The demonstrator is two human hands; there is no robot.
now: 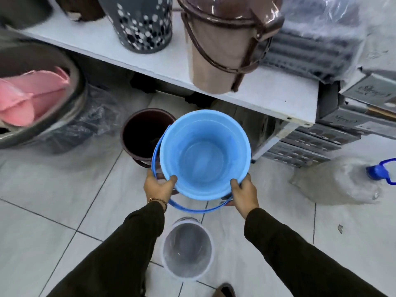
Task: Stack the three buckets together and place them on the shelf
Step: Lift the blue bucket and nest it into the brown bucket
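I hold a light blue bucket (204, 155) in the air with both hands, its mouth facing up and its blue handle hanging down on my side. My left hand (159, 187) grips the near left rim, my right hand (244, 195) the near right rim. A dark brown bucket (143, 136) stands on the floor just behind and left of the blue one, partly hidden by it. A clear bucket (187, 249) stands on the tiles below my arms. The white shelf (267, 93) runs across the top of the view.
On the shelf stand a beige lidded bin (227, 46), a grey dotted bin (141, 22) and wrapped dark items (310, 43). A large grey tub (42, 116) with pink items sits left. Grey crates (317, 142) and a wrapped bottle with a blue cap (377, 171) lie right.
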